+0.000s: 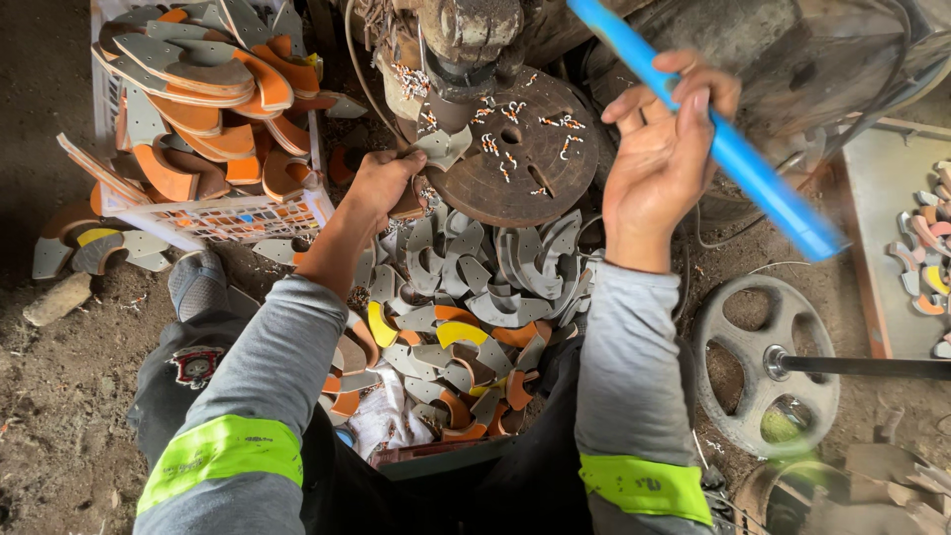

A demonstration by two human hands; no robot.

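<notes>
My left hand (379,183) grips a grey curved cut piece (443,147) and holds it at the edge of a round rusty press plate (525,159), under the machine's head (466,40). My right hand (666,149) is raised and closed around a long blue lever handle (733,149) that slants from the top centre down to the right. Below both hands lies a heap of grey, orange and yellow curved offcuts (466,297). Small twisted metal bits (495,139) are scattered on the plate.
A white plastic crate (228,213) at upper left holds stacked orange and grey sole-shaped pieces. A spoked metal wheel (763,367) on a shaft lies at lower right. More small cut pieces lie on a board (882,248) at far right. Dirt floor surrounds everything.
</notes>
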